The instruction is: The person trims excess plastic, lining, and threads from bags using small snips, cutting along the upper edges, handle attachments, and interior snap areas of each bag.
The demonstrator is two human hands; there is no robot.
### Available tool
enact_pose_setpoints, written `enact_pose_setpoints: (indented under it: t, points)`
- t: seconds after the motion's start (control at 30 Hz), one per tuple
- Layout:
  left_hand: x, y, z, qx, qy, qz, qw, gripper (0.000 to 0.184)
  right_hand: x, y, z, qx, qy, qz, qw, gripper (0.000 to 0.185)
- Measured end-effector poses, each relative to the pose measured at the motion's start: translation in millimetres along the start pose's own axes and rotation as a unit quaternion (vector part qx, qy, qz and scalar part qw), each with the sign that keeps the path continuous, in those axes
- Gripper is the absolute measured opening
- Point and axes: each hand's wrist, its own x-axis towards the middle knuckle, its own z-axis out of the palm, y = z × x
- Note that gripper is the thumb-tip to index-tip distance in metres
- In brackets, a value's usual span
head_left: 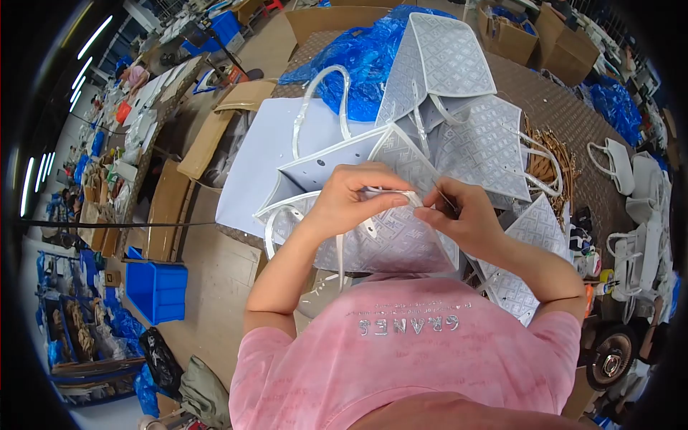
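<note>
Head view: whatever lies between the fingertips of the right hand (464, 213) is too small to be made out, and it cannot be told whether something is gripped; these fingers are bent close together beside the bag's edge; by the left hand (358, 197) this edge is pinched; the white bag (401, 247), boxy and silvery-patterned, is placed before the pink shirt (416, 358).

Workshop, cluttered worktables (559, 106), patterned bags (412, 247), cardboard boxes (566, 46), strip lights (27, 186)
</note>
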Motion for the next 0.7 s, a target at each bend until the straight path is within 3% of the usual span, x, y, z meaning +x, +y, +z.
enact_pose_setpoints:
  t: [0.1, 0.23, 0.33, 0.47, 0.63, 0.7]
  points:
    - [2, -8, 14, -0.036, -0.009, 0.046, 0.998, 0.013, -14, 24, 10, 0.052, 0.071, -0.003, 0.996, 0.019]
    - [4, -12, 51, 0.064, 0.015, 0.089, 0.994, 0.017, -39, 54, 19, 0.096, 0.175, -0.019, 0.98, 0.014]
    - [8, -25, 86, 0.22, 0.066, 0.271, 0.935, 0.02, -59, 74, 26, 0.147, 0.239, 0.06, 0.958, 0.013]
    - [16, -56, 120, 0.229, 0.051, 0.346, 0.908, 0.023, -76, 110, 35, 0.195, 0.299, 0.075, 0.931, 0.011]
    - [32, -77, 140, 0.223, -0.011, 0.352, 0.909, 0.024, -91, 125, 37, 0.288, 0.356, 0.038, 0.888, 0.024]
    - [36, -85, 149, 0.234, -0.04, 0.318, 0.918, 0.022, -100, 132, 35, 0.319, 0.345, 0.092, 0.878, 0.03]
